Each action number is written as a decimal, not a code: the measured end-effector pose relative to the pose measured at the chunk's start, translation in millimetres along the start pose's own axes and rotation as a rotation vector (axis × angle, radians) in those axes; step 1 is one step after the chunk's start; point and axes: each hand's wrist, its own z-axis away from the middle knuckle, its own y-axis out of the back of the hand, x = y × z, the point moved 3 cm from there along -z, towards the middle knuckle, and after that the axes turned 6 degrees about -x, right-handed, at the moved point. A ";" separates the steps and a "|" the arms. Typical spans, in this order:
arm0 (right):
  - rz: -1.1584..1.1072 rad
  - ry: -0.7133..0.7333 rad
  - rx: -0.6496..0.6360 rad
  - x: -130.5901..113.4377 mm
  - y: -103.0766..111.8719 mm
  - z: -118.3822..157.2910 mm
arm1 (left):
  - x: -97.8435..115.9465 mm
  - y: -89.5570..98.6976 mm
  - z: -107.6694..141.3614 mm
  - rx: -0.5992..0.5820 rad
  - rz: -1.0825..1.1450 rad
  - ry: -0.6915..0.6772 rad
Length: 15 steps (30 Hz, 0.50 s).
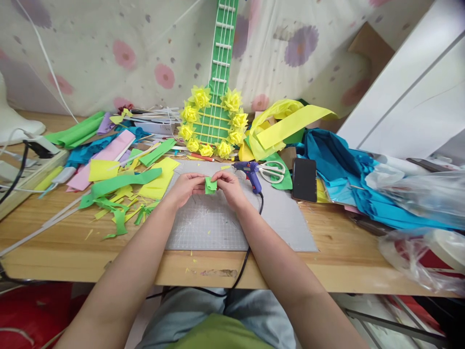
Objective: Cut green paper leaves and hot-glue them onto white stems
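Between my two hands is a small piece of green crepe paper (210, 186), held above the grey cutting mat (210, 228). My left hand (187, 188) pinches its left edge, and my right hand (229, 187) grips its upper right side. Just beyond my right hand lie a purple hot glue gun (250, 175) and a pair of white-handled scissors (273, 170). A green paper guitar (212, 123), ringed with yellow paper flowers, leans upright against the patterned curtain behind the mat.
Green and yellow paper scraps (121, 194) cover the table on the left. A black phone (304, 179) lies right of the mat, near blue crepe paper (337, 160). The glue gun's black cord (250, 247) runs over the table's front edge. Yellow paper strips (290, 127) are piled behind.
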 end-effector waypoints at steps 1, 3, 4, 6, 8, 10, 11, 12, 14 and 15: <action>0.014 0.002 0.001 0.2 0.0 0.0 | 0.3 0.4 -0.1 0.009 0.001 -0.004; 0.051 0.017 0.014 0.6 0.4 -0.2 | 0.7 1.1 -0.1 0.026 0.012 0.005; 0.064 0.030 0.023 0.8 0.7 -0.3 | 0.8 1.2 0.0 0.028 0.020 0.016; 0.079 0.057 0.034 1.3 1.3 -0.5 | 1.1 0.6 0.4 0.010 0.026 0.036; 0.099 0.076 0.041 1.9 2.0 -0.6 | 1.2 -0.1 0.7 -0.013 0.005 0.031; 0.139 0.080 0.043 2.3 2.5 -0.8 | 0.6 0.2 0.5 -0.005 -0.039 0.008; 0.149 0.075 0.044 2.4 2.8 -1.0 | 0.1 0.9 0.1 0.018 -0.059 -0.009; 0.143 0.065 0.047 2.5 3.0 -1.2 | -0.4 1.7 -0.5 0.046 -0.074 -0.028; 0.087 0.032 0.056 2.7 3.0 -1.5 | -0.9 3.1 -1.8 0.111 -0.092 -0.070; 0.053 0.009 0.061 2.9 2.7 -1.7 | -0.8 3.5 -2.4 0.139 -0.098 -0.093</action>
